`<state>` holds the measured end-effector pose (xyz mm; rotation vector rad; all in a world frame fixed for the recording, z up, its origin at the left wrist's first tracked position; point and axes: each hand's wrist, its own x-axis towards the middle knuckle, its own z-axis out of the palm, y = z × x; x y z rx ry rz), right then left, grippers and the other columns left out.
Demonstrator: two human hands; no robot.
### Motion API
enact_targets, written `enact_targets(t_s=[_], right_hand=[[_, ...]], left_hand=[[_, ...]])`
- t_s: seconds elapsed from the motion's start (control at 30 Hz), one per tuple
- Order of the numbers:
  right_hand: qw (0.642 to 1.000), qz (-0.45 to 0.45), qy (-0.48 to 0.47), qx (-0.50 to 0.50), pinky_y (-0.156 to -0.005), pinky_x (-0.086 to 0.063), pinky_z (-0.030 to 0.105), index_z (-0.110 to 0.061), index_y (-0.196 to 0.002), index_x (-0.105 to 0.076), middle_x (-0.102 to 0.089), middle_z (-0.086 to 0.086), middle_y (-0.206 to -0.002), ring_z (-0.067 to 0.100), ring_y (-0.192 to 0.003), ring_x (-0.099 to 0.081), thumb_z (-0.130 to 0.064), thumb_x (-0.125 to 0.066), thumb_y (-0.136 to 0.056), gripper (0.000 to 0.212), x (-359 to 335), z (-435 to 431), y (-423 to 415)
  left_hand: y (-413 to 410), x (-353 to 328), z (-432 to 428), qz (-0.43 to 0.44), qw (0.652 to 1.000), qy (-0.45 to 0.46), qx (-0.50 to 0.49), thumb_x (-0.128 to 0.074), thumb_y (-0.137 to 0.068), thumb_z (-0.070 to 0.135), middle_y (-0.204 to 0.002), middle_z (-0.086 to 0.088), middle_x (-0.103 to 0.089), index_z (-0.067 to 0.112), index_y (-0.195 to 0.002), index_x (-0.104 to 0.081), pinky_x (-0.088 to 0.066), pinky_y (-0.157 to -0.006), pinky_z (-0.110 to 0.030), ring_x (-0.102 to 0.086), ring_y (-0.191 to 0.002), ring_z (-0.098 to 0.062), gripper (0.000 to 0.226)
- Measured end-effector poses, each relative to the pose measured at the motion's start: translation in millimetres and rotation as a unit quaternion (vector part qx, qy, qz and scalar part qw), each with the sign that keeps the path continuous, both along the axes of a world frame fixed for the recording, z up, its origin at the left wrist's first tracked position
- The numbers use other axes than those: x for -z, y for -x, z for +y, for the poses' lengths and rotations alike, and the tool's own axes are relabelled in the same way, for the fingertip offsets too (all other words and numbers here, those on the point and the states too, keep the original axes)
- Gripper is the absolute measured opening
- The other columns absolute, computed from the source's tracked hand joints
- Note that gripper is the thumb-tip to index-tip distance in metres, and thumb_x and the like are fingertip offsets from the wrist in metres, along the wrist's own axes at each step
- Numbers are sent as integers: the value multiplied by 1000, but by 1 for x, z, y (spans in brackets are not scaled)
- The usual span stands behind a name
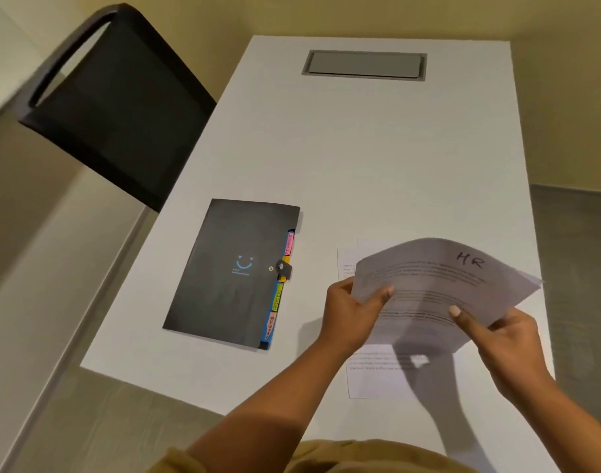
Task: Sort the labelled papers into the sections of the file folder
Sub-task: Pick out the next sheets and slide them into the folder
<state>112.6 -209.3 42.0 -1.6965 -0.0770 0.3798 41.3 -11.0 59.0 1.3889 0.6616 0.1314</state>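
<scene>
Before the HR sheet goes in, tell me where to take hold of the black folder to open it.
Grip the snap strap midway along the black folder's right edge, coming from the right, the tabbed side. The cover lies flat and shut, and the strap wraps over that edge, so it likely has to be popped before fingers can lift the cover there.

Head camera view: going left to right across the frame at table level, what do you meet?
Black chair → closed black file folder with coloured tabs → left hand → held "HR" paper → right hand.
</scene>
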Motion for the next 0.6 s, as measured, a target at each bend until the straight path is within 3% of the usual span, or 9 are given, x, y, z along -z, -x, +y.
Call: enact_targets(t_s=[0.17,0.27,0.37,0.43,0.47,0.53,0.6], right_hand=[[999,-9,14,-32,-68,-55,10,-24,-96,-69,-75,-22,-87,-1,-84,-71,-1,-63,-87,25,-5,1,3],[996,-21,53,-68,-59,-54,10,-23,-92,-71,-74,-24,-80,-3,-75,-70,-11,-63,-87,15,-10,6,5],[990,-28,118,-70,-49,-53,20,-21,-86,-73,-74,-20,-75,10,-68,-71,-16,-65,-90,11,-7,9,6],[986,-35,154,-49,-54,-53,33,-23,-83,-73,-73,-15,-71,25,-71,-70,-15,-65,-92,14,-3,12,7],[986,-30,159,-36,-54,-52,33,-23,-81,-73,-73,-14,-70,29,-72,-68,-15,-64,-92,16,-2,14,7],[988,-12,152,-9,-51,-50,23,-22,-78,-72,-72,-16,-66,27,-68,-66,-16,-65,-92,17,0,18,11],[989,4,146,7,-49,-49,16,-19,-75,-74,-74,-15,-68,21,-63,-67,-20,-66,-91,18,-1,23,16]], left_hand=[[2,-7,21,-38,999,32,-18,-79,-78,12,-85,12,-74,27,-87,-69,-60,-75,-29,-71,-85,-13,20],[2,-9,39,-47,998,43,-9,-81,-76,19,-103,-5,-73,16,-102,-68,-60,-80,-41,-71,-95,-24,28],[7,2,57,-11,1000,-22,18,-67,-84,46,-104,-2,-73,16,-109,-66,-59,-82,-42,-70,-95,-20,38],[18,19,71,43,988,-148,-5,-48,-92,57,-103,5,-71,25,-108,-66,-56,-87,-41,-67,-97,-16,40],[27,29,80,97,968,-231,-12,-45,-93,57,-108,5,-68,24,-112,-63,-54,-90,-38,-64,-101,-16,42],[49,53,99,223,893,-392,2,-53,-92,52,-117,1,-61,19,-120,-55,-52,-91,-35,-59,-109,-19,43],[73,71,116,315,821,-473,50,-60,-89,46,-127,-4,-54,15,-121,-50,-50,-94,-36,-51,-121,-24,46]])
